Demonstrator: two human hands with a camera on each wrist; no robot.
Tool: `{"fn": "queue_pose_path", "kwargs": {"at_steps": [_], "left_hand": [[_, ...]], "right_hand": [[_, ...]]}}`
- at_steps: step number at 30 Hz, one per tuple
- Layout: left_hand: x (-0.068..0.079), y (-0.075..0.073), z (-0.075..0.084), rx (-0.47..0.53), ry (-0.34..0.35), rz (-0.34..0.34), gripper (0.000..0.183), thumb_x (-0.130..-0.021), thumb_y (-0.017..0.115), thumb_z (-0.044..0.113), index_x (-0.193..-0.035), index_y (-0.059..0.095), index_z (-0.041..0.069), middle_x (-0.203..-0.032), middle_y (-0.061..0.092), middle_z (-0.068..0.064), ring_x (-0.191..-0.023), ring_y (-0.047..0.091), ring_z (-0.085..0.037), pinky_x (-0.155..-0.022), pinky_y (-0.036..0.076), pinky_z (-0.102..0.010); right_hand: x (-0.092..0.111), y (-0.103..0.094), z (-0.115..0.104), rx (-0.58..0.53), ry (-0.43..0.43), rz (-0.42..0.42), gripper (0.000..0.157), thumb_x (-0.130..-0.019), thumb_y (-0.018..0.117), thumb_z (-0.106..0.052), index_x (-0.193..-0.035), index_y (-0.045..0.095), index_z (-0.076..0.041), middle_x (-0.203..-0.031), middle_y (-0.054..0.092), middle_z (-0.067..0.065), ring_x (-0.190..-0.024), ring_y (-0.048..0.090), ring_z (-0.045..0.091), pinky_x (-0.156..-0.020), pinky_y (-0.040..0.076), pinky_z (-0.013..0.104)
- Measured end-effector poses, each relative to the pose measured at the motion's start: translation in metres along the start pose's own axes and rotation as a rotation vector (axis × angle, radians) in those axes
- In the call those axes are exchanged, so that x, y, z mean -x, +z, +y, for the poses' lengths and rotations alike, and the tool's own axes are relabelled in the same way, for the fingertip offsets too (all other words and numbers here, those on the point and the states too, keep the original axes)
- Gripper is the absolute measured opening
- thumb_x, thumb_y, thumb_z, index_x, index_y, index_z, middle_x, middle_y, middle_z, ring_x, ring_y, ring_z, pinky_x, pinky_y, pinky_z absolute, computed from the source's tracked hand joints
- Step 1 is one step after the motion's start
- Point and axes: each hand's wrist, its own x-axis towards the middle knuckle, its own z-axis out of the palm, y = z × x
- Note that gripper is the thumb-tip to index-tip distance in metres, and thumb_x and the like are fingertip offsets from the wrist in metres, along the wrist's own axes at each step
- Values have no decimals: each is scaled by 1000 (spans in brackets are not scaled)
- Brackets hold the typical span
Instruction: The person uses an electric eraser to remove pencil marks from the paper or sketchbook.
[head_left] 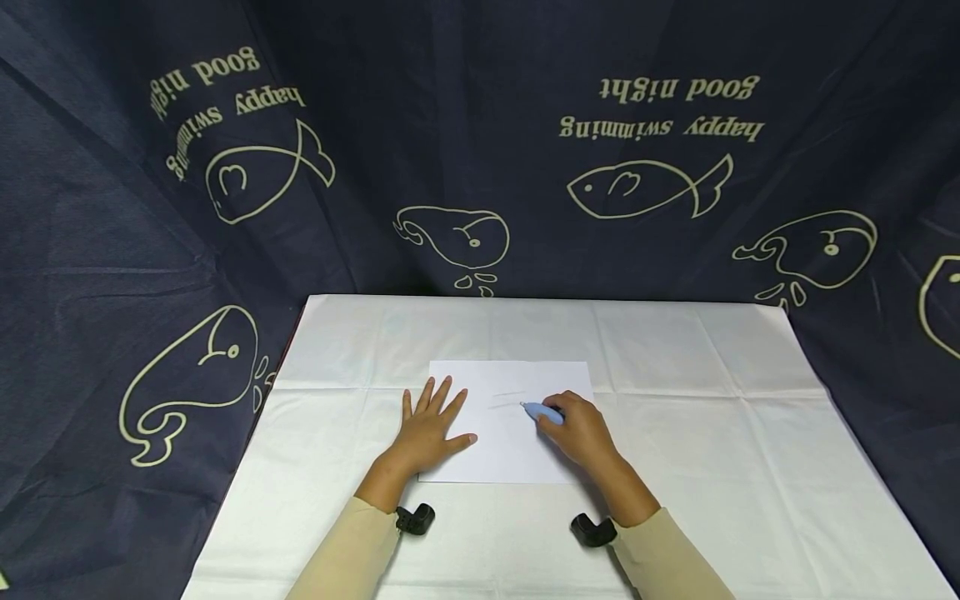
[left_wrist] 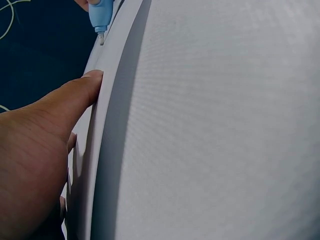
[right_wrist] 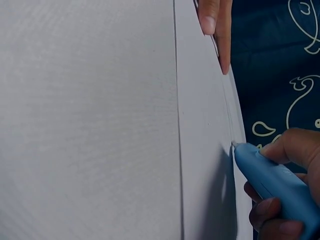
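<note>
A white sheet of paper (head_left: 525, 458) lies on the cloth-covered table, with two faint thin lines across its upper middle. My left hand (head_left: 426, 433) rests on the paper's left side, its fingers spread. My right hand (head_left: 581, 429) grips a chunky light-blue electric eraser (right_wrist: 277, 185) with fingers and thumb curled round its body. Its short pale tip points left and comes down on the paper at the right end of the lower line. In the left wrist view the left thumb (left_wrist: 82, 95) lies along the paper, with the eraser's nose (left_wrist: 101, 20) beyond it.
A white cloth (head_left: 735, 467) with fold creases covers the table. Behind and beside it hangs a dark blue curtain (head_left: 480, 125) with pale fish and whale drawings. Black wrist devices (head_left: 416, 519) sit at both sleeve cuffs.
</note>
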Motion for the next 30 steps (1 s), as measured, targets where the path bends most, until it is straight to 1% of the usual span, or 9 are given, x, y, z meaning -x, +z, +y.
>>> {"fn": "queue_pose_path", "kwargs": {"at_steps": [3,10,13,18,24,30], "left_hand": [[0,0,0,7,3,4,80,-97,56,60,-161,29,21,-172,9,-11,-159,-2,-40,-119,-6,-73],[0,2,-2,-5,-7,-16,83,-96,53,64,-162,25,23,-173,5,-8,-159,-6,-37,-120,-9,-72],[0,2,-2,3,-1,-1,81,-96,54,63,-162,27,23,-172,7,-9,-159,-4,-38,-119,-8,-72],[0,1,-1,5,0,-3,81,-97,54,62,-162,27,22,-172,7,-9,-159,-3,-38,-119,-7,-72],[1,-1,0,9,5,5,80,-97,55,60,-161,30,21,-172,9,-11,-159,-2,-40,-119,-5,-73],[1,-1,0,12,4,10,79,-97,56,60,-160,31,20,-172,10,-12,-159,-1,-41,-119,-4,-74]], "right_hand": [[0,1,-1,2,1,-11,25,-88,75,-21,-107,76,-5,-101,73,9,-86,66,24,-78,54,43],[0,1,0,11,9,15,26,-88,74,-21,-108,75,-4,-102,73,11,-87,67,26,-78,54,45],[0,2,0,8,6,8,25,-88,74,-21,-108,75,-5,-102,73,11,-87,67,26,-78,54,44],[-1,3,0,5,-4,-12,24,-88,75,-20,-107,76,-6,-101,73,9,-84,65,23,-76,54,42],[0,2,-1,3,8,6,23,-88,75,-19,-106,76,-4,-99,72,10,-84,66,24,-75,54,44],[-2,3,-3,14,12,-24,26,-88,75,-22,-108,76,-6,-101,73,9,-86,66,24,-78,55,44]]}}
